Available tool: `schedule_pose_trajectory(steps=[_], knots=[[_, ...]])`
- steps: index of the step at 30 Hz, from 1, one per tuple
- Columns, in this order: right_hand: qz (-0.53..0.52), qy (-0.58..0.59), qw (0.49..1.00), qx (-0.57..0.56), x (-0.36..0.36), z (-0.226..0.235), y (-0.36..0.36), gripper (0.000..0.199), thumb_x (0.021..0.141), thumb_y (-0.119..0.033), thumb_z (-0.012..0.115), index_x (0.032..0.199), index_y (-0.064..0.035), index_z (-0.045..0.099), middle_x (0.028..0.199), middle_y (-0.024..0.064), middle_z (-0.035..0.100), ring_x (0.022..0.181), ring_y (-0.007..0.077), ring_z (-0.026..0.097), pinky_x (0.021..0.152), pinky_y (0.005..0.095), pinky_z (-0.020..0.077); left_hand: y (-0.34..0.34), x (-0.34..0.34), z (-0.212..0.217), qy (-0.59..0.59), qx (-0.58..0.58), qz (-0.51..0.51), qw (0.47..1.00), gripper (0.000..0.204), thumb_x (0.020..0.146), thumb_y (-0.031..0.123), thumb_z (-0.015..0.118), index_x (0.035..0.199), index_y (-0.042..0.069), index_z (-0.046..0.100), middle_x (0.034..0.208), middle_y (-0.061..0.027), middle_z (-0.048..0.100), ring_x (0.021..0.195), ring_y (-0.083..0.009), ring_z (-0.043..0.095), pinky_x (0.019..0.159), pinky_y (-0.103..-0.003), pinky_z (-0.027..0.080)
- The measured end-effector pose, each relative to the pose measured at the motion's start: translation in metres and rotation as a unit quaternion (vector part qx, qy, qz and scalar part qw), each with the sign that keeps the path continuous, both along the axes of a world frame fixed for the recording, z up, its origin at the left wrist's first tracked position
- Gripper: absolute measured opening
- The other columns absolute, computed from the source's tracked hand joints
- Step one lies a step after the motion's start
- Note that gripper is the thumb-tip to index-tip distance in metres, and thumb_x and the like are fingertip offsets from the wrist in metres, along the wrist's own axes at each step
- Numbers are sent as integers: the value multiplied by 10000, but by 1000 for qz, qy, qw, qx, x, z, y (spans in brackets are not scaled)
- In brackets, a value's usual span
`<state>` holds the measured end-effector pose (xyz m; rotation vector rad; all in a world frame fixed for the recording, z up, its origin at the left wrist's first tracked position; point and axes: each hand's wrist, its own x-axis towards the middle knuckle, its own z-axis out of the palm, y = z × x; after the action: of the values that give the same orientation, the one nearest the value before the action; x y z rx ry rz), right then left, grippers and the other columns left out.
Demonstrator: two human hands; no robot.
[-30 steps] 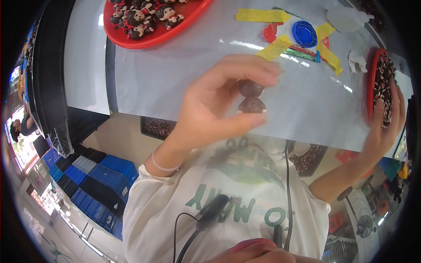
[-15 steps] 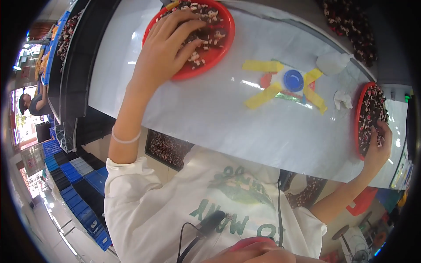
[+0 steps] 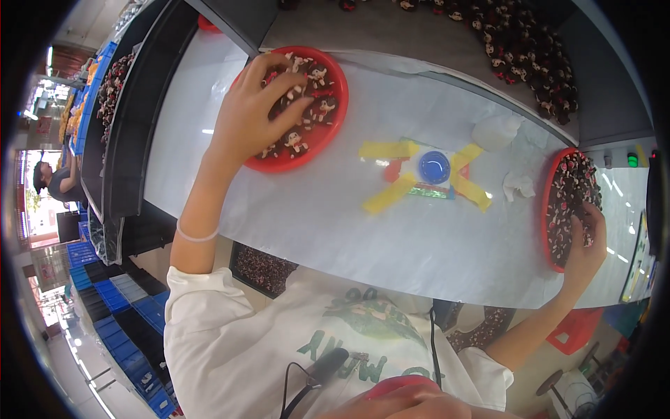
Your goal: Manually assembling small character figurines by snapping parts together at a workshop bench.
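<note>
My left hand (image 3: pixel 255 112) reaches into a round red tray (image 3: pixel 335 119) at the left of the white table (image 3: pixel 335 223). Its fingers curl down among several small dark figures with white and red parts (image 3: pixel 307 133). Whether it grips one is hidden by the fingers. My right hand (image 3: pixel 583 241) rests in a second red tray (image 3: pixel 548 223) at the right edge, fingers bent into a heap of small dark pieces (image 3: pixel 569 185). Between the trays a blue round cap (image 3: pixel 434 167) sits on a fixture held by yellow tape strips (image 3: pixel 391 192).
White crumpled tissues (image 3: pixel 499 133) lie near the right tray. A grey conveyor (image 3: pixel 447 35) behind the table carries more dark figures. A box of dark pieces (image 3: pixel 262 269) sits under the table's near edge. Blue crates (image 3: pixel 118 307) are stacked on the floor at left; another person (image 3: pixel 52 181) sits far left.
My left hand held two dark pieces up near my chest, then moved away to the left red tray and now digs in it. My right hand stays in the right tray.
</note>
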<state>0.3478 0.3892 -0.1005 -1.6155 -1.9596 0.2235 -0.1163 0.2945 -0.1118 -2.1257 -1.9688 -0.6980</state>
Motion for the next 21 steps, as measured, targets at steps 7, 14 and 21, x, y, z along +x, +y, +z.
schedule_pose_trajectory(steps=[7,14,21], knots=[[40,-94,993,63,8,-4,10,142,791,-3,574,927,-5,614,984,93,619,942,220,576,843,311,424,1,2,36,-48,-180,29,982,290,812,308,594,997,85,617,1134,-109,530,969,-299,567,809,-360,462],[-10,70,993,89,5,1,6,140,852,-17,535,977,36,569,997,96,618,954,187,566,869,292,422,125,-17,38,46,-90,39,994,220,869,201,547,1032,56,571,916,-106,617,859,-248,596,778,-304,450],[58,147,985,69,36,-1,1,149,873,-18,527,1002,52,549,1062,96,565,986,155,530,890,259,384,181,-7,9,108,-120,20,987,262,845,249,538,1015,54,580,1000,-176,607,940,-326,574,811,-402,442]])
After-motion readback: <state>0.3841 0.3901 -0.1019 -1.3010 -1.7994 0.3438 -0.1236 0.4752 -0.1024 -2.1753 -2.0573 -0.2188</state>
